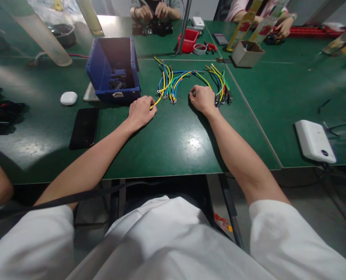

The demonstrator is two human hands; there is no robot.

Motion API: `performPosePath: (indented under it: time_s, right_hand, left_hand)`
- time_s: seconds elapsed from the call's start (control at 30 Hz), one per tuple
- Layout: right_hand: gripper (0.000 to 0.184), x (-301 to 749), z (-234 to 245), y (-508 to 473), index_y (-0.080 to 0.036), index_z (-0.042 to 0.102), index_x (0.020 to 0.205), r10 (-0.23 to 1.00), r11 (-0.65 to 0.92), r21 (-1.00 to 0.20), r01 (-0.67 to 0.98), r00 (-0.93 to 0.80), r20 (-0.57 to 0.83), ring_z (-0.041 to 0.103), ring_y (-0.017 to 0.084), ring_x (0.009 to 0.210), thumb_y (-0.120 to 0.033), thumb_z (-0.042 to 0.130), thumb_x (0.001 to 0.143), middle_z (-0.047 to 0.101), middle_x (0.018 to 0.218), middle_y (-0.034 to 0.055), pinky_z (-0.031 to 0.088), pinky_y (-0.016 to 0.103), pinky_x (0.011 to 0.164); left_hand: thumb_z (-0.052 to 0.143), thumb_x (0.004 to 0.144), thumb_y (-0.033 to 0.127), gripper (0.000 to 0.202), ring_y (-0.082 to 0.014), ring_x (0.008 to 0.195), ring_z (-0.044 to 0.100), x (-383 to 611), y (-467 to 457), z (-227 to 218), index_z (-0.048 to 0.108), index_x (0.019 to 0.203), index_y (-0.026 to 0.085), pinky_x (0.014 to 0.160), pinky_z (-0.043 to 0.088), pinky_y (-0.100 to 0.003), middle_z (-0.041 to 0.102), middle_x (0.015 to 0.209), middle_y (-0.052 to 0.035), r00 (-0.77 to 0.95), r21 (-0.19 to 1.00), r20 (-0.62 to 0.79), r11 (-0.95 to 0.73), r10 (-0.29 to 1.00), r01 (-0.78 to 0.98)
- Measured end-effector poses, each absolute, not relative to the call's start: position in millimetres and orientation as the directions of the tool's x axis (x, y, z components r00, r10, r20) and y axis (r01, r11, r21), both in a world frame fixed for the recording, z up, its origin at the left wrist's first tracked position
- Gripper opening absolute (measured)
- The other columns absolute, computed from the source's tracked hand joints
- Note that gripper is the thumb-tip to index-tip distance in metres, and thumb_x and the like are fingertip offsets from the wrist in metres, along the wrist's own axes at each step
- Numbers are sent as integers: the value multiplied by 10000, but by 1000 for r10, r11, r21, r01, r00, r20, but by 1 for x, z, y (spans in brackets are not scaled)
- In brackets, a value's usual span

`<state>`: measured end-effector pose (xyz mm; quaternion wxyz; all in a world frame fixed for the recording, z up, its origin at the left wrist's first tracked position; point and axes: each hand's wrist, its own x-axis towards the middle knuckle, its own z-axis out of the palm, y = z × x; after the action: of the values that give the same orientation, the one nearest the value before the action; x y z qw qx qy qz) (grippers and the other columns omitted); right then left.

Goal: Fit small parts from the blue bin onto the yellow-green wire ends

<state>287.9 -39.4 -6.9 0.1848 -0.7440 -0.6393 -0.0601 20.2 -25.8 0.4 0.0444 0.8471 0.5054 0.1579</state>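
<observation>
My left hand [142, 111] is closed on a yellow wire [158, 100], pinching one end while the rest runs up towards a bundle. That left bundle of yellow, blue and green wires [168, 83] has ring-shaped metal lugs at its near ends. My right hand [202, 99] has its fingers curled together on the table, just left of a second wire bundle [220, 83] with dark near ends. Whatever its fingertips hold, if anything, is hidden. Several blue, yellow and green wires [187, 73] arch between the two bundles.
A blue bin [95, 83] with dark pieces stands left of the wires. Nearby lie a black phone [84, 128] and a white case [68, 98]. A metal pole [184, 29], red box [188, 41] and cardboard box [247, 54] stand behind; a white device [314, 140] lies right. Two people sit opposite.
</observation>
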Motion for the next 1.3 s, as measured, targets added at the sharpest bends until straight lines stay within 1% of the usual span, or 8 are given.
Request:
performPosePath:
  time_s: [0.27, 0.67, 0.8, 0.9, 1.0, 1.1, 1.23, 1.3]
  right_hand:
    - [313, 285, 0, -40, -153, 685, 1070, 942, -169, -177, 970, 212, 260, 608, 315, 977, -330, 466, 932, 691, 992, 172, 448, 440, 844]
    - [316, 285, -1, -39, -166, 694, 1079, 938, -189, -153, 970, 224, 264, 635, 308, 959, -333, 474, 925, 706, 1018, 171, 465, 404, 825]
    - [310, 286, 0, -39, -181, 690, 1084, 943, -184, -152, 971, 218, 251, 642, 305, 968, -327, 467, 928, 710, 1029, 160, 467, 405, 839]
    - [302, 286, 0, -38, -186, 691, 1078, 946, -183, -156, 971, 217, 240, 642, 303, 977, -324, 470, 926, 714, 1021, 154, 467, 400, 846]
    - [296, 284, 1, -38, -187, 695, 1061, 943, -180, -170, 969, 219, 250, 646, 296, 959, -329, 474, 923, 718, 997, 152, 471, 388, 833]
    - [283, 275, 3, -39, -196, 699, 1036, 938, -160, -202, 966, 212, 273, 651, 290, 921, -341, 487, 916, 722, 957, 146, 476, 377, 802]
    - [275, 256, 7, -44, -197, 699, 1017, 933, -115, -278, 954, 200, 300, 652, 269, 887, -350, 497, 911, 724, 907, 127, 471, 350, 765]
    - [269, 247, 9, -47, -196, 700, 1005, 931, -85, -323, 943, 190, 310, 653, 254, 867, -346, 498, 909, 724, 888, 113, 465, 335, 752]
  left_hand:
    - [487, 890, 316, 253, -262, 910, 614, 20, -26, 0, 653, 1040, 198, 778, 454, -364, 659, 1019, -103, 440, 226, 243, -491, 865, 841]
    - [462, 903, 311, 239, -268, 946, 627, 20, -27, 3, 636, 1033, 209, 783, 463, -363, 664, 1044, -100, 446, 205, 227, -490, 866, 847]
    - [446, 908, 288, 231, -260, 950, 631, 22, -29, 6, 613, 1045, 203, 787, 465, -356, 657, 1063, -101, 425, 211, 217, -468, 879, 858]
    - [430, 917, 282, 236, -251, 947, 634, 22, -29, 6, 595, 1061, 193, 786, 468, -348, 648, 1085, -107, 401, 221, 236, -451, 885, 865]
    - [414, 928, 285, 241, -241, 924, 639, 20, -27, 5, 582, 1069, 184, 779, 471, -342, 651, 1072, -114, 382, 249, 273, -449, 883, 858]
    - [412, 926, 270, 232, -238, 873, 642, 18, -23, 2, 576, 1060, 174, 772, 477, -349, 663, 1008, -118, 367, 310, 339, -472, 866, 826]
    - [414, 917, 226, 197, -216, 883, 633, 18, -18, 0, 576, 1020, 179, 816, 481, -342, 663, 997, -110, 353, 411, 455, -544, 818, 732]
    - [405, 919, 214, 191, -206, 898, 626, 18, -18, 0, 574, 1001, 180, 831, 480, -332, 658, 996, -102, 338, 434, 497, -567, 799, 700]
